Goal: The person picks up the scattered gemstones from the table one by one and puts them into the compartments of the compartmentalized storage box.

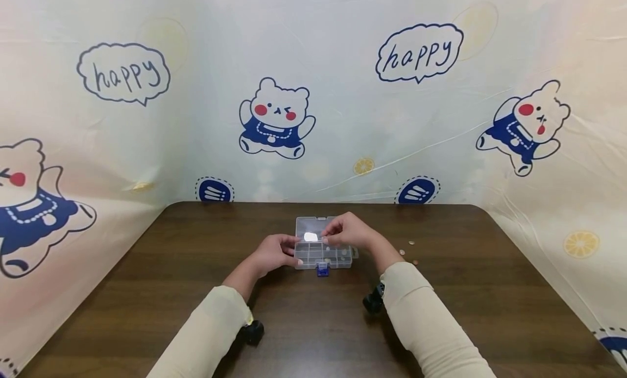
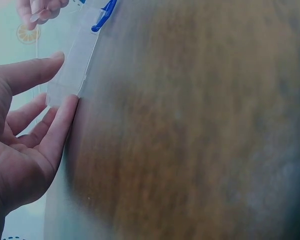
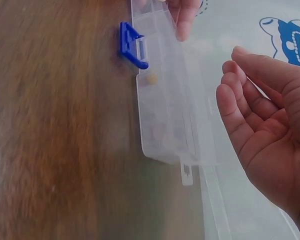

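A clear plastic compartment box (image 1: pixel 301 262) with a blue latch (image 1: pixel 322 270) lies on the table, its lid (image 1: pixel 308 225) raised at the back. My left hand (image 1: pixel 272 254) grips the box's left end, thumb at the front corner and fingers round the side. Above the right-hand compartments is my right hand (image 1: pixel 349 231), thumb and fingertips together. In the left wrist view it pinches a small pale piece (image 2: pixel 34 18), too small to name. Through the box wall a yellowish round piece (image 3: pixel 152 79) shows in the right wrist view.
Small round pieces lie on the brown table (image 1: pixel 455 302) right of the box, among them a pale one (image 1: pixel 402 252), one farther back (image 1: pixel 411 242) and a brownish one (image 1: pixel 415 262). A printed curtain (image 1: pixel 333 122) hangs behind the table's back edge.
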Demonstrator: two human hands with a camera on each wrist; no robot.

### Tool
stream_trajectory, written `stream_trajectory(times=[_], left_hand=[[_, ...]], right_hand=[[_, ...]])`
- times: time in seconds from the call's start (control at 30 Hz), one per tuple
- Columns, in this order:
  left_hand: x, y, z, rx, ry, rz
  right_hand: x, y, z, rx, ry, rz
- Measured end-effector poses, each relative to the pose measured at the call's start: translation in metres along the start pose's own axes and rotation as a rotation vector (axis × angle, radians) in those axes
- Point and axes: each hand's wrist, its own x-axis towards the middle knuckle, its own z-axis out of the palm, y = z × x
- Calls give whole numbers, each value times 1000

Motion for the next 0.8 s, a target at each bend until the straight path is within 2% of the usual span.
stream_trajectory(times=[0.27, 0.8], left_hand=[[2, 0, 0, 13, 1, 14], [0, -1, -2, 24, -1, 9]], right_hand=[[9, 1, 7, 23, 10, 5], [21, 10, 32, -58, 74, 20]])
